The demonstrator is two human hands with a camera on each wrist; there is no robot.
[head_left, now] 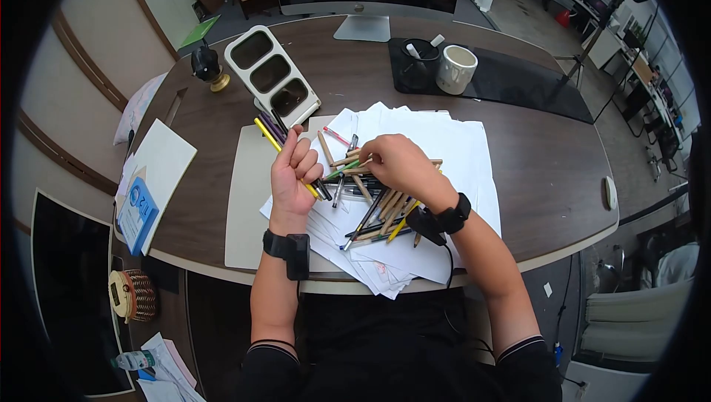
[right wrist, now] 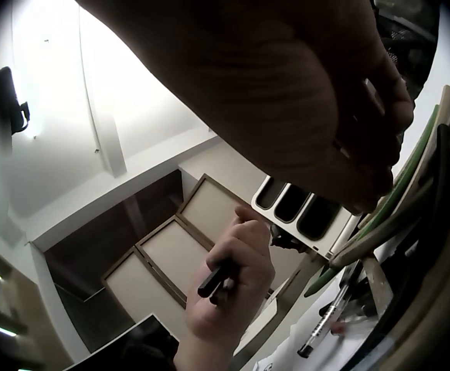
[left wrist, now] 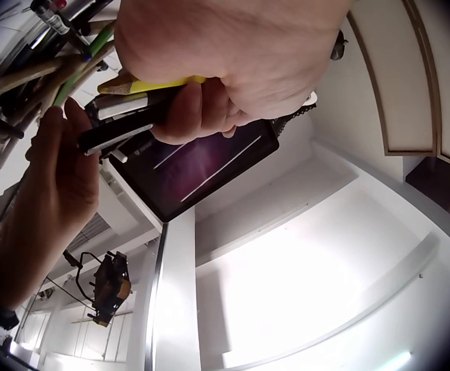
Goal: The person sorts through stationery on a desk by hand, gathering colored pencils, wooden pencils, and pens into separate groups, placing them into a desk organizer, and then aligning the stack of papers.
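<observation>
My left hand (head_left: 295, 170), raised beside the pile, grips a bundle of pencils and pens. A yellow pencil (head_left: 267, 136) and dark purple and black ones stick out past its thumb side. In the left wrist view, a black pen (left wrist: 124, 130) pokes out below the curled fingers. My right hand (head_left: 406, 169) reaches down over the heap of pencils and pens (head_left: 385, 208), thumb and fingertips together at the end of a green pencil (left wrist: 95, 52). Wooden pencils, black pens and a yellow pencil lie crosswise in the heap, on scattered white sheets (head_left: 459, 150).
Behind my left hand, a white organizer with three compartments (head_left: 304, 108) stands tilted. A mug (head_left: 457, 70) and a black pen cup (head_left: 419, 72) stand on a dark mat (head_left: 518, 98). A monitor (head_left: 363, 8) is at the back; a blue-labelled booklet (head_left: 138, 213) lies left.
</observation>
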